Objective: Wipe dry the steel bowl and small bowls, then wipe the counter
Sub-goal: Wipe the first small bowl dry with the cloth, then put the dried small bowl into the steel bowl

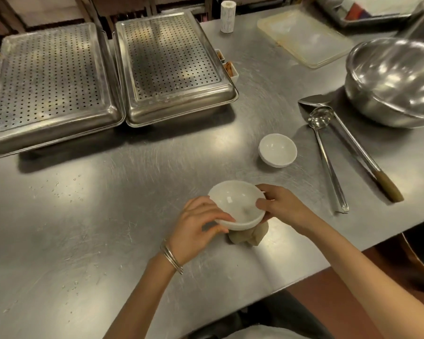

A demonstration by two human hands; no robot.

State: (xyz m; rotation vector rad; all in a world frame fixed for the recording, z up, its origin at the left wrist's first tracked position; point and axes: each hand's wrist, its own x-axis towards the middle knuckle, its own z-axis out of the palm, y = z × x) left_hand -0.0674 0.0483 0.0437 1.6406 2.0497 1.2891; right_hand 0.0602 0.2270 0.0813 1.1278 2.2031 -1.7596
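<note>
A small white bowl (233, 203) is held just above the steel counter (108, 216), near its front edge. My left hand (198, 223) grips the bowl's left rim with curled fingers. My right hand (282, 206) grips its right rim, thumb inside the bowl. A beige cloth (250, 237) is bunched under the bowl; which hand holds it I cannot tell. A second small white bowl (277, 150) stands upright on the counter further back. The large steel bowl (392, 81) sits at the far right.
Two perforated steel trays (49, 81) (174, 64) lie at the back left. A ladle (326, 152) and a wooden-handled scoop (353, 145) lie right of the bowls. A clear plastic lid (304, 37) and a white roll (227, 17) are at the back. Water droplets (59, 189) dot the left counter.
</note>
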